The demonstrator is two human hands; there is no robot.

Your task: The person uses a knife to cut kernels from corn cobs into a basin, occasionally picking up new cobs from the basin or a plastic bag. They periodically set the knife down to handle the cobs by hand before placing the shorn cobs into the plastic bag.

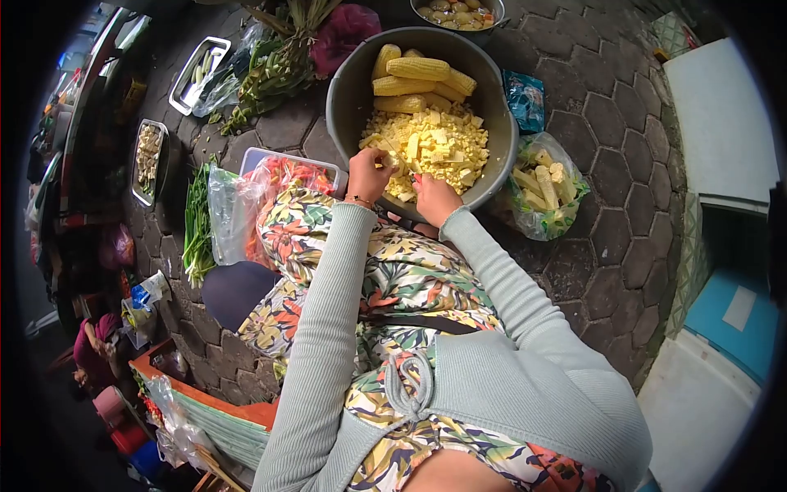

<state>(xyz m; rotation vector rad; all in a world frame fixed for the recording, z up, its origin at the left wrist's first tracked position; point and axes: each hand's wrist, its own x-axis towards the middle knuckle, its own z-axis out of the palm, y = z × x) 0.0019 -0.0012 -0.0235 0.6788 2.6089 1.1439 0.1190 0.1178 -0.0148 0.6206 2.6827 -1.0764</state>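
Note:
A large grey basin [338, 107] stands in front of me, with whole peeled corn cobs [417, 69] at its far side and a heap of cut corn kernels [443, 148] below them. Over the basin's near left rim, my left hand [369, 175] is closed around a corn cob [392, 166], mostly hidden by the fingers. Just right of it, my right hand [437, 199] is closed on a knife [417, 178]; a bit of its red handle shows, and the blade is hard to make out.
To the basin's right lies a plastic bag of stripped cobs [545, 184], below a teal packet [524, 100]. On the left are a container of red chillies [287, 168], green onions [197, 230], metal trays [148, 164] and leafy greens [275, 86]. A pot [459, 15] stands beyond the basin.

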